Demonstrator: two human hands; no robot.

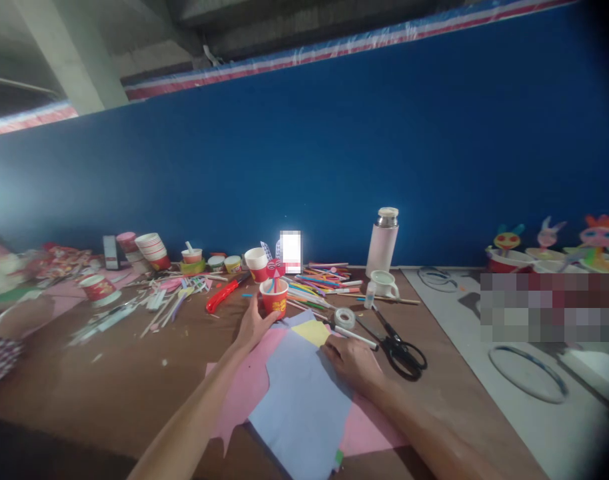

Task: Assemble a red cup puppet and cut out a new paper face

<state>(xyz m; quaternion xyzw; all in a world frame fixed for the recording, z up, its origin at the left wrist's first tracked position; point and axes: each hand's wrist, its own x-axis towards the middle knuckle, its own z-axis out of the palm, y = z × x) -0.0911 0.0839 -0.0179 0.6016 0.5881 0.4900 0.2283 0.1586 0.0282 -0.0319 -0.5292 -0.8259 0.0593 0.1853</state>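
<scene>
Against the round paper cup (pixel 274 298), left hand (pixel 252 327) rests.

Entry, person's own limbs: 2 bare forearms, left forearm (pixel 194 413) and right forearm (pixel 434 433), uncovered to the lower frame edge. 2 bare hands: left hand (pixel 252 327), right hand (pixel 352 363).

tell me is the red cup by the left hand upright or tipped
Upright: the red cup stands on its base, mouth up, left hand at its side.
</scene>
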